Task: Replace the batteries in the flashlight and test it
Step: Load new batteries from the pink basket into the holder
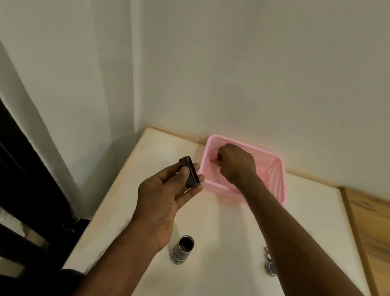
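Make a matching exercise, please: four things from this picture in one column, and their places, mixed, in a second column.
1. battery holder
2. flashlight body
3. pink basket
4. right hand

a. standing upright on the table, open end up
b. at the table's far edge, by the wall
c. held in the left hand
d. reaching into the basket

Pairs: 1-c, 2-a, 3-b, 4-d

The left hand is raised palm-up, thumb pressed across a dark object lying on its fingers. The right arm stretches farther forward, its hand curled knuckles-up, fingertips pinched together below.
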